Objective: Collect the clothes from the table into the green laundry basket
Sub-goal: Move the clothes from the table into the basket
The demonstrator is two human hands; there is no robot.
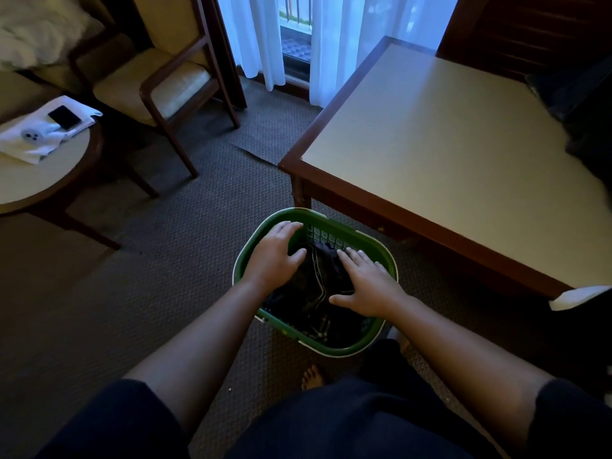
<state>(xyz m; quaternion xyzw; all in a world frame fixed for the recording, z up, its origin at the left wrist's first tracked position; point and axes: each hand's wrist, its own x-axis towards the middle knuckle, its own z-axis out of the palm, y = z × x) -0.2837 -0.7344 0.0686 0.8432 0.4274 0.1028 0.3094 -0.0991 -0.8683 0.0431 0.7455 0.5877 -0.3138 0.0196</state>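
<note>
The green laundry basket stands on the carpet by the table's near left corner. Dark clothes with thin white stripes lie piled inside it. My left hand rests flat on the left side of the pile, fingers spread, reaching the basket's far rim. My right hand presses flat on the right side of the pile, fingers apart. Neither hand grips the fabric. The square table has a pale top; dark clothing lies at its far right edge, partly cut off by the frame.
A wooden armchair stands at the back left beside white curtains. A round side table at left carries white cloth and a black phone. A white item sits at the table's near right corner. My bare foot is behind the basket.
</note>
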